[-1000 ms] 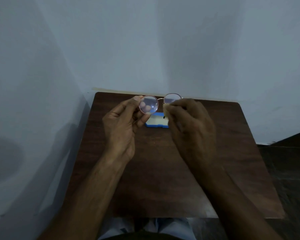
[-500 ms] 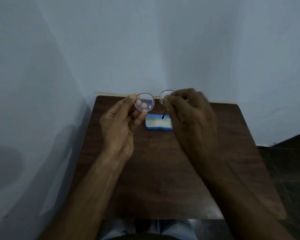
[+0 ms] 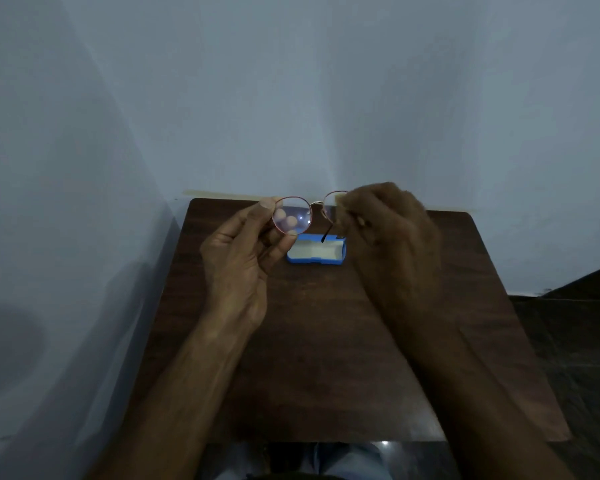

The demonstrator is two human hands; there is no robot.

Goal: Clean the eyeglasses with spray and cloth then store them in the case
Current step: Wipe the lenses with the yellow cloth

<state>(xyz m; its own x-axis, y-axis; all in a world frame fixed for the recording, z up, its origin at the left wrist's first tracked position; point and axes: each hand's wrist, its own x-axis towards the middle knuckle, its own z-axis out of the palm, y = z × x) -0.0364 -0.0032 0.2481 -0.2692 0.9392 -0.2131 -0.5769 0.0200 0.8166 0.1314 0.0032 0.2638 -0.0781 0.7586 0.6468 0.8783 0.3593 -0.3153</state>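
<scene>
The eyeglasses (image 3: 302, 214) are held up above the far part of the worktop (image 3: 326, 341), their long axis running from 9 o'clock to 3 o'clock, lenses facing the wearer of the camera. The frame is thin reddish metal with round clear lenses; fingertips show through the left lens. One dark-tipped temple hangs down toward 6 o'clock over the case (image 3: 315, 252).

The case lies on the worktop below the glasses, at about 12 o'clock from the worktop's middle, long axis also 9 to 3. It is a blue rounded rectangle, open, with a pale lining.

The left hand (image 3: 243, 261) pinches the left lens rim between thumb and fingers, palm turned inward. The right hand (image 3: 392, 233) is closed over the right lens, knuckles toward the camera; something pale shows between its fingers, too blurred to identify.

The worktop is dark wood-grain, set into a corner of pale walls (image 3: 291, 98).
</scene>
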